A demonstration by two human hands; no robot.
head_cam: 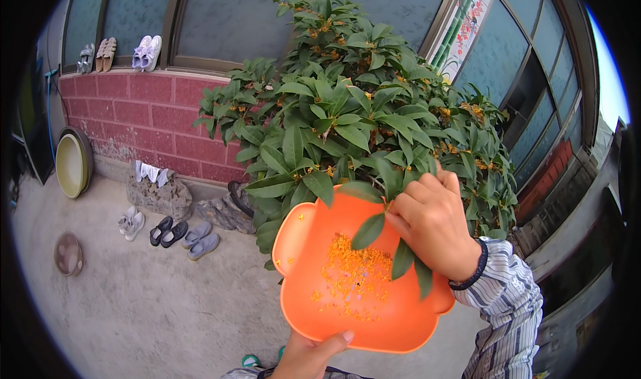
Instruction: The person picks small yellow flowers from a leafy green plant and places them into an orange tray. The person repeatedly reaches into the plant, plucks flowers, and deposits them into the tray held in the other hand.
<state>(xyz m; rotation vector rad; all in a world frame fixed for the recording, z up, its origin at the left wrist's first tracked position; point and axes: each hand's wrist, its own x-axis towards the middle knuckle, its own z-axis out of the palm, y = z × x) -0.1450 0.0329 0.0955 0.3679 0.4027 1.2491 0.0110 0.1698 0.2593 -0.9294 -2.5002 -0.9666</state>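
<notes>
My left hand (311, 355) grips the near rim of an orange plastic bowl (390, 329), with the thumb over the edge. Small orange osmanthus blossoms (353, 274) lie scattered across its bottom, and a few more sit in the ear-shaped lobe at the left. Over the bowl's right side, my right hand (431, 218) has its fingers closed on a leafy twig (388, 204). Several leaves of this twig hang into the bowl. The hand hides what exactly the fingertips hold. Behind both stands a dense osmanthus shrub (345, 123) with clusters of orange flowers among its leaves.
Shoes (175, 232) stand in pairs on the concrete floor (165, 299) at the left. Basins (70, 166) lean against the red brick wall (160, 121), near a rock (159, 193) with white cloth on it. More shoes (147, 53) rest on the window ledge.
</notes>
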